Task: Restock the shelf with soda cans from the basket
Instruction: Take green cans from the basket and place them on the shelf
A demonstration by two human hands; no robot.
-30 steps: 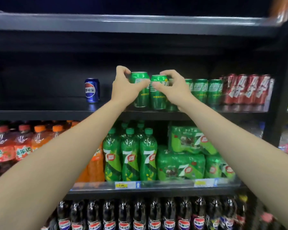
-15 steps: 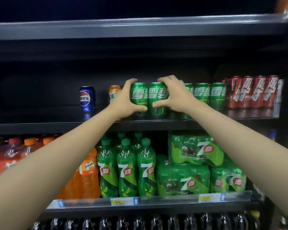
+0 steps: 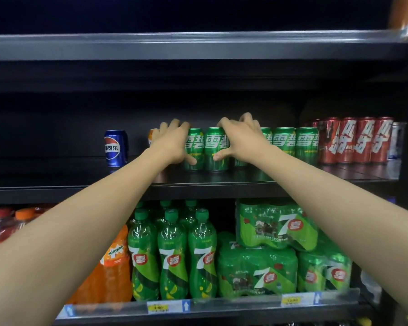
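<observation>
Two green Sprite cans stand side by side on the dark middle shelf (image 3: 57, 175). My left hand (image 3: 172, 143) grips the left green can (image 3: 193, 149), fingers over its top and thumb low on its front. My right hand (image 3: 240, 137) grips the right green can (image 3: 216, 149) the same way. Both cans rest upright on the shelf, at the left end of a row of more green cans (image 3: 295, 144). The basket is out of view.
A blue Pepsi can (image 3: 115, 148) stands alone to the left, and an orange can (image 3: 152, 137) peeks out behind my left hand. Red cans (image 3: 356, 140) fill the right end. Below sit green 7-Up bottles (image 3: 172, 255), 7-Up packs (image 3: 273, 227) and orange bottles (image 3: 113, 267).
Both hands have lowered the two green cans onto the shelf and pushed them back. The camera has tilted, so the shelf sits lower in view.
</observation>
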